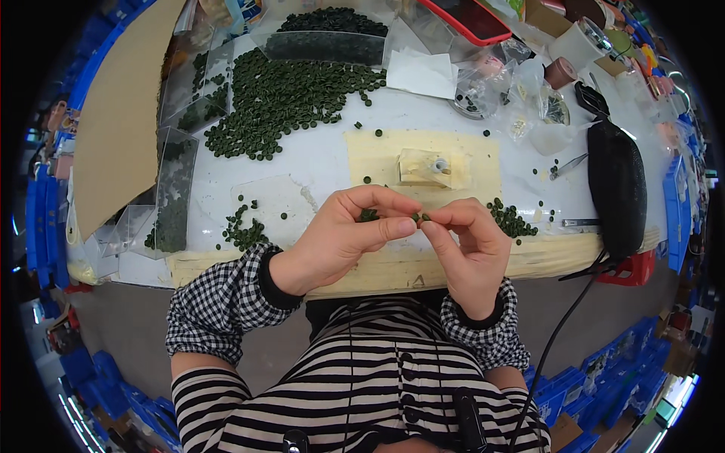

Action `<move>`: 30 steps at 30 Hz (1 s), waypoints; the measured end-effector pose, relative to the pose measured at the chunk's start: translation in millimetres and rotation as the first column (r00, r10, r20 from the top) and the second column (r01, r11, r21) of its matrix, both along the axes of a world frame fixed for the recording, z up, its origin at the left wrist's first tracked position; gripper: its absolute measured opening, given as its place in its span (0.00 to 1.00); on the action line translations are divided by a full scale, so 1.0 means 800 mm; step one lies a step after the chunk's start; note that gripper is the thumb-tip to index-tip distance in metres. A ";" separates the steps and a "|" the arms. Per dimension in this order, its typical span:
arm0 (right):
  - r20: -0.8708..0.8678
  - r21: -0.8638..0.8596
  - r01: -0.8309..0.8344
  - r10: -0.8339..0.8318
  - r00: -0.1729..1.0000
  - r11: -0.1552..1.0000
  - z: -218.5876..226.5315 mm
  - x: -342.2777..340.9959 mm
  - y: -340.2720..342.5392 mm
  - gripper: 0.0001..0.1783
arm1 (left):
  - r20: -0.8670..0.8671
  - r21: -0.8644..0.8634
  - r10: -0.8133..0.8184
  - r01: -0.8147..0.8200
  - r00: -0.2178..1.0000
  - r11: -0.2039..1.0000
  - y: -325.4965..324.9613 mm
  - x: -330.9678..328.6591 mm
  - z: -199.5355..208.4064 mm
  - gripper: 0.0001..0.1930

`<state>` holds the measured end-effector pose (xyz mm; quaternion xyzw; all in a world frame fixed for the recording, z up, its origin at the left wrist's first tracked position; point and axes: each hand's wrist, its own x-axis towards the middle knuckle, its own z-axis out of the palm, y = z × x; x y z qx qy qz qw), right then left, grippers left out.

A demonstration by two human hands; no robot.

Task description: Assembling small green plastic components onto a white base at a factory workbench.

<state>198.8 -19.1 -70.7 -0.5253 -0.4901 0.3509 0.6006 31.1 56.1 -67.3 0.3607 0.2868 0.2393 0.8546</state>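
My left hand (340, 235) and my right hand (473, 253) meet over the near middle of the table. Each pinches a small dark green round piece (425, 217) between thumb and fingertips, the two pieces almost touching. More green pieces (368, 215) show in the curl of my left fingers. Just beyond my hands stands a small tape-wrapped block (414, 167) with a metal peg on top. It rests on a sheet of yellowish tape (483, 143). A little pile of green pieces (510, 220) lies beside my right hand, and another loose group (245, 229) lies left of my left hand.
A large heap of green pieces (272, 98) spreads across the far left, near clear plastic boxes (177, 192). Cardboard (121, 106) leans at the left. A red-cased phone (472, 19), white paper (421, 73), tweezers (570, 166) and a black pouch (617, 189) lie far and right.
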 end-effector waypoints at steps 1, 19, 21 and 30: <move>-0.010 0.004 0.003 -0.003 1.000 1.000 -0.001 -0.002 0.001 0.08 | -0.018 0.021 0.008 -0.008 1.000 1.000 0.000 0.000 -0.001 0.08; 0.249 0.141 0.062 -0.096 0.964 0.988 -0.003 -0.009 0.006 0.08 | -0.068 -0.013 -0.017 0.016 0.998 1.000 0.000 -0.003 -0.002 0.09; 0.229 0.124 0.054 -0.082 0.970 0.991 -0.003 -0.010 0.006 0.07 | -0.127 0.019 0.003 0.000 0.992 1.000 -0.001 0.000 0.003 0.09; 0.005 0.014 0.035 -0.035 0.999 0.999 -0.008 -0.010 0.000 0.06 | -0.239 0.610 0.253 -0.057 0.937 0.790 -0.014 0.000 0.009 0.10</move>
